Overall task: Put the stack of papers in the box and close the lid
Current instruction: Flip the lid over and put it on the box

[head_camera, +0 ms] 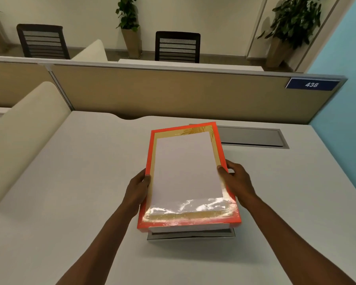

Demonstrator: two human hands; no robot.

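Observation:
I hold an orange-red lid (pixel 216 138) with a gold border and a white centre panel; its glossy near end shines. My left hand (pixel 137 189) grips its left edge and my right hand (pixel 237 182) grips its right edge. The lid hovers slightly askew over a grey box base (pixel 191 236), of which only the near edge shows beneath it. A white stack of papers (pixel 188 228) shows as a thin edge between the lid and the base. The rest of the box and papers is hidden under the lid.
The box stands on a white desk (pixel 70 182). A grey cable hatch (pixel 253 135) lies in the desk behind the lid on the right. A beige partition (pixel 173 93) with a blue "438" sign (pixel 311 84) closes off the back. A cream divider (pixel 23 128) bounds the left.

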